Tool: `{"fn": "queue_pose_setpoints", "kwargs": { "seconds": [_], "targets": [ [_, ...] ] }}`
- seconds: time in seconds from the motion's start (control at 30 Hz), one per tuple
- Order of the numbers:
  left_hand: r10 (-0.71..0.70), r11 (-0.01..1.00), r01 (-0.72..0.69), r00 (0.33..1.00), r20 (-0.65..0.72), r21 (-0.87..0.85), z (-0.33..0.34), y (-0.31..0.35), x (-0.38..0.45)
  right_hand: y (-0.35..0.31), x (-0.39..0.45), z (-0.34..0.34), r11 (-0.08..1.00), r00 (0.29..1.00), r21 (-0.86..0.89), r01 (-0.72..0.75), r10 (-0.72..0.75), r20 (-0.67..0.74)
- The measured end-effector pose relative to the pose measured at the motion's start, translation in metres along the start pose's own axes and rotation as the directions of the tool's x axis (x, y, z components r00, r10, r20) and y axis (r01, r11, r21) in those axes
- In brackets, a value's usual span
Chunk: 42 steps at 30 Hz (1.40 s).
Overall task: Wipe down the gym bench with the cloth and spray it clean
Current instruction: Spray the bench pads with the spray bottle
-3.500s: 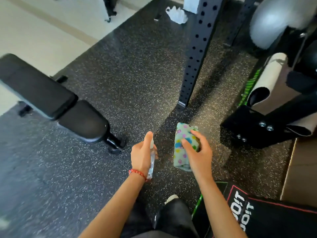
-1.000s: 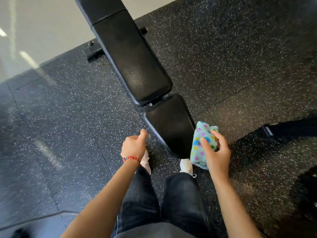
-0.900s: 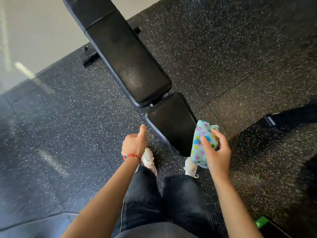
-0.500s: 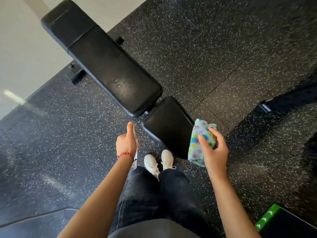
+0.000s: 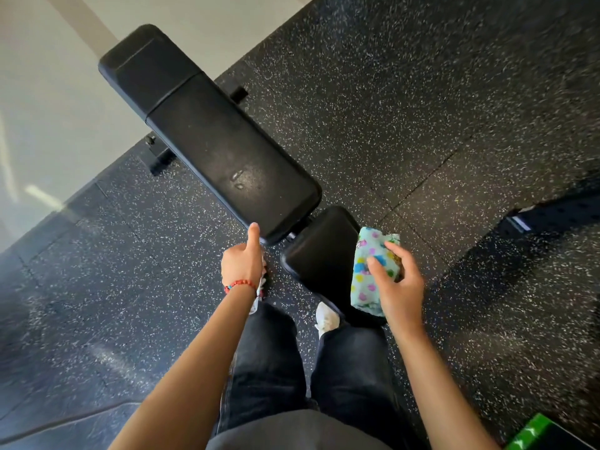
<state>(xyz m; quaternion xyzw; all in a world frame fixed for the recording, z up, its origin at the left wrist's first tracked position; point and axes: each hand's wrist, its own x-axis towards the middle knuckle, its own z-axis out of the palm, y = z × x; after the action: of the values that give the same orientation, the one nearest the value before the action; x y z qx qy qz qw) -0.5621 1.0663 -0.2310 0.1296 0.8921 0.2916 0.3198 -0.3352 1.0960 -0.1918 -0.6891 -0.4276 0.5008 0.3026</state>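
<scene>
A black padded gym bench (image 5: 207,138) lies diagonally on the speckled rubber floor, its small seat pad (image 5: 319,251) nearest me. Wet droplets show on the long back pad near its lower end. My left hand (image 5: 242,263) grips a small clear spray bottle (image 5: 259,290), mostly hidden under the fist, with the forefinger stretched up toward the back pad's corner. My right hand (image 5: 394,285) holds a folded light-blue cloth with coloured spots (image 5: 368,271) just right of the seat pad.
My legs in dark jeans and one white shoe (image 5: 326,316) stand at the bench's foot. A black rack base (image 5: 552,212) lies at the right edge, a green-edged mat (image 5: 532,433) at the bottom right. Pale smooth floor (image 5: 48,92) begins behind the bench.
I have walked from the rack to the bench's foot end. Over the last second the view has tilted, my left forefinger has risen toward the back pad, and droplets have appeared on it.
</scene>
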Motion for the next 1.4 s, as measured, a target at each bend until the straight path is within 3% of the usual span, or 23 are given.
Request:
{"fn": "queue_pose_setpoints", "kwargs": {
  "seconds": [0.23, 0.43, 0.77, 1.2, 1.4],
  "targets": [
    [-0.004, 0.994, -0.001, 0.999, 0.051, 0.11, -0.022, 0.013, 0.087, -0.015, 0.012, 0.076, 0.999, 0.993, -0.011, -0.036, 0.034, -0.11],
    [0.013, 0.983, -0.036, 0.992, 0.128, 0.178, -0.051, 0.029, 0.162, -0.034, 0.013, 0.158, 0.994, 0.974, 0.08, -0.08, 0.095, -0.207],
    [0.048, 0.972, -0.102, 0.968, 0.246, 0.213, -0.065, 0.047, 0.216, -0.059, 0.014, 0.246, 0.979, 0.964, 0.195, -0.064, 0.111, -0.24],
    [0.042, 0.981, -0.063, 0.992, 0.118, 0.184, -0.084, 0.067, 0.256, -0.072, 0.036, 0.254, 0.983, 0.971, 0.169, -0.066, 0.102, -0.215],
    [0.048, 0.993, -0.05, 0.999, 0.017, 0.106, -0.101, 0.068, 0.282, -0.09, 0.053, 0.269, 0.987, 0.991, 0.149, -0.053, 0.071, -0.113]
  ]
}}
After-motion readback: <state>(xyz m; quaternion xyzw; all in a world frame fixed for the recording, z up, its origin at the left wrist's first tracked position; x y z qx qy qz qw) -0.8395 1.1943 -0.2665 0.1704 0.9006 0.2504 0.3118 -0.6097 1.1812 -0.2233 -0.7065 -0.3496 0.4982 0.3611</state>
